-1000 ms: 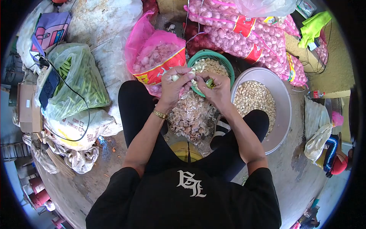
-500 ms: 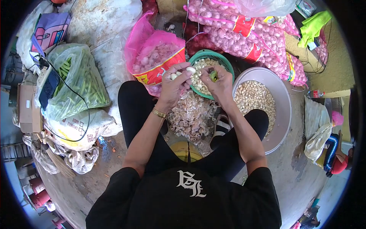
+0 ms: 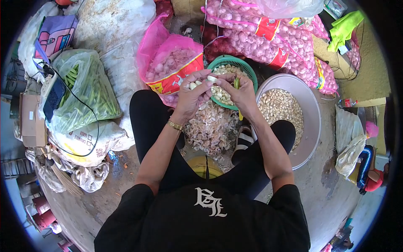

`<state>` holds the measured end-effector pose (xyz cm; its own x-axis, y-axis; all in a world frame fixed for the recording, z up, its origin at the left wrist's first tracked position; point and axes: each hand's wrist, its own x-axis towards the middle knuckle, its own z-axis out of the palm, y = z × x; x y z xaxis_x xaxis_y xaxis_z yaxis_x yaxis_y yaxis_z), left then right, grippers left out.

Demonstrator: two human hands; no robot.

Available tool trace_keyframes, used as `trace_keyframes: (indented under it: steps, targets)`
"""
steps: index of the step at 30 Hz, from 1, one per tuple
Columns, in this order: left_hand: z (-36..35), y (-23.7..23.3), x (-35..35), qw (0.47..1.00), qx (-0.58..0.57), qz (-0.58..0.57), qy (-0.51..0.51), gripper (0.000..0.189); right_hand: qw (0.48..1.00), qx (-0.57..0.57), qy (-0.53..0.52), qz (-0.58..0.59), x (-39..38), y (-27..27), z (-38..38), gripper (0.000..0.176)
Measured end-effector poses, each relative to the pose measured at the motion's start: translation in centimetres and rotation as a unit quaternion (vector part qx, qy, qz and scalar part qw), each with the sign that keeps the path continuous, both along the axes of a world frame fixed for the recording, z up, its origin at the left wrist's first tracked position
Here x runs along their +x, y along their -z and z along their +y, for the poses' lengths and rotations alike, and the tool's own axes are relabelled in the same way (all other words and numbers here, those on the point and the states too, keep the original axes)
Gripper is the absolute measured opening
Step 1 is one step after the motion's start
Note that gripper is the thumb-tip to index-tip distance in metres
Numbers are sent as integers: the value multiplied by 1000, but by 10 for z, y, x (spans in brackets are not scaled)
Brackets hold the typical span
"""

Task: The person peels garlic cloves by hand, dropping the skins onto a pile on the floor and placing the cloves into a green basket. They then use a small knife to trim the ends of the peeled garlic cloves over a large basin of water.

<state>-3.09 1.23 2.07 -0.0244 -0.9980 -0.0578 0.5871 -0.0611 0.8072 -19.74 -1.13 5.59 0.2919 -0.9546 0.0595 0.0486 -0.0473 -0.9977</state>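
My left hand (image 3: 192, 89) is curled around several peeled garlic cloves (image 3: 193, 85). One pale garlic clove (image 3: 212, 79) sits at its fingertips, where my right thumb and fingers meet it. In my right hand (image 3: 239, 91) is a slim yellow-green tool (image 3: 236, 82), apparently a small knife; its blade cannot be made out. Both hands are held over a green plastic basket (image 3: 251, 72) of peeled cloves. Below them, between my feet, lies a heap of dry garlic skins (image 3: 212, 128).
A wide pale basin (image 3: 311, 113) of unpeeled cloves stands by my right knee. Ahead are an opened pink mesh sack (image 3: 151, 42) of garlic and stacked garlic sacks (image 3: 289, 42). To the left, a clear plastic bag (image 3: 94, 98) of green pods rests on a white sack (image 3: 90, 140).
My right hand has moved slightly left, its fingertips now meeting the clove at my left hand. The tool has turned, and a yellow end shows below my right hand.
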Motion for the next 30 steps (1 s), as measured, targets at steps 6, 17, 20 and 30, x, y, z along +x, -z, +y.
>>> trace_keyframes:
  steps: [6,17,20,30]
  targets:
    - [0,2,2,998,-33,-44,9,29,994,105,1,-12,1,-5,3,18]
    - [-2,12,4,999,11,-38,-7,25,982,-168,25,84,4,22,-3,13]
    - [-2,12,4,999,4,-49,-4,25,982,-175,24,60,6,21,-3,13]
    - [-1,10,4,999,13,-35,1,17,977,-190,8,91,0,25,-7,13]
